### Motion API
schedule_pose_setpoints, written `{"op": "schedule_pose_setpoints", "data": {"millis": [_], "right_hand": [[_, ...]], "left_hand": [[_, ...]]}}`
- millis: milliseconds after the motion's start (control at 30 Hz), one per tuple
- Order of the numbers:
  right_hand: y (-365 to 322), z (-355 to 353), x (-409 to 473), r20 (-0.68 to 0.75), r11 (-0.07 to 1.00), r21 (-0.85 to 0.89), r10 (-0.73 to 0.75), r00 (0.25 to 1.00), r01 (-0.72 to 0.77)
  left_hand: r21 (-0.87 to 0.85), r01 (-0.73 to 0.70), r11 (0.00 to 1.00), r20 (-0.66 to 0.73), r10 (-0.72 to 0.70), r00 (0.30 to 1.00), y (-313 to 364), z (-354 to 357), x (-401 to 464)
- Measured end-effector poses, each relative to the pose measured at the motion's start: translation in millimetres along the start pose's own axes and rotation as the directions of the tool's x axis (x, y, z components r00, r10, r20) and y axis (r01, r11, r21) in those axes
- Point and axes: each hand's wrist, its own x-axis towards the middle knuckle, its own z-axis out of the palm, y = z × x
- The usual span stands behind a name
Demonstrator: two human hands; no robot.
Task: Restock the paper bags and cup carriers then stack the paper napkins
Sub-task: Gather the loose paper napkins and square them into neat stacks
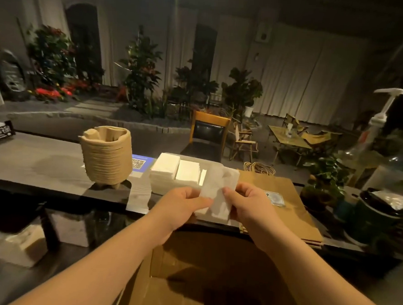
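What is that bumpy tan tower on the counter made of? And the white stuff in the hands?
The tan ribbed stack of cup carriers looks like moulded paper pulp: matte, rough, with thin layered edges. The white wrapped bundle of napkins, gripped by the left hand and right hand, looks like soft paper under a thin, slightly glossy see-through wrap, probably plastic.

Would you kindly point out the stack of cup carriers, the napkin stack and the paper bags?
cup carriers [106, 156], head view, ribbed side of the stack.
napkin stack [165, 165], head view, top sheet.
paper bags [294, 202], head view, flat brown face.
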Motion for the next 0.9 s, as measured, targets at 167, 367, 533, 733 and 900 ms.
{"op": "schedule_pose_setpoints", "data": {"millis": [167, 367, 533, 733, 900], "right_hand": [[-17, 10, 55, -0.040, 0.995, -0.065, 0.068, 0.997, -0.070], [-27, 11, 126, -0.218, 0.976, -0.136, 0.138, 0.966, -0.170], [-10, 17, 172, -0.237, 0.944, -0.256, 0.150, 0.960, -0.211], [-1, 26, 196, -0.233, 0.823, -0.534, 0.075, 0.970, -0.192], [3, 26, 198, -0.163, 0.700, -0.708, -0.038, 0.986, -0.090]], "left_hand": [[0.165, 0.000, 0.986, -0.073, 0.012, 0.997, 10, -15, 47], [0.100, -0.036, 0.994, -0.197, 0.055, 0.979, 17, -39, 92], [0.312, -0.157, 0.937, -0.246, 0.239, 0.939, 11, -47, 109], [0.534, -0.288, 0.795, -0.032, 0.360, 0.933, 14, -41, 126], [0.712, -0.263, 0.651, 0.094, 0.282, 0.955, 8, -29, 142]]}}
